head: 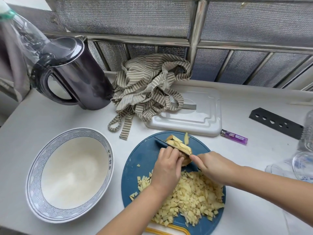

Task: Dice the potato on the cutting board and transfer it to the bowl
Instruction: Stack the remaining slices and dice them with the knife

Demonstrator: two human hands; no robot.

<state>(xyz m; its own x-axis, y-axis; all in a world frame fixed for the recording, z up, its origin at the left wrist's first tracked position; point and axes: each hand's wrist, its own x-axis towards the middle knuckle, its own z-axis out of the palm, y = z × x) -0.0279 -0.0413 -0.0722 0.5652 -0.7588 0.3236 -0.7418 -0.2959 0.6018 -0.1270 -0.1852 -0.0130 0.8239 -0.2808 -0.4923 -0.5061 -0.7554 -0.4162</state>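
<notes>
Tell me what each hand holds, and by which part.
Right hand grips the knife by its handle; left hand holds the potato at its near end.

A round cutting board (144, 160) was deep blue, with a yellow and white trim on its near edge. On the board, the diced potato (191, 200) was pale yellow. The uncut potato (184, 147) at its far side was cream with tan patches, and the knife (162, 142) across it was dark. Left of the board, a bowl (33, 184) was white inside, its rim banded with a blue-grey wave pattern and small dark characters. Behind the board lay a cloth (147, 85) striped taupe and cream, and a plain white tray (194, 119). Further behind, to the left, stood a glossy purple-black kettle (79, 78). Right of the board were a translucent purple lighter (234, 136) with a pale label and a black sheath (276, 122). The table (50, 119) was white.
</notes>
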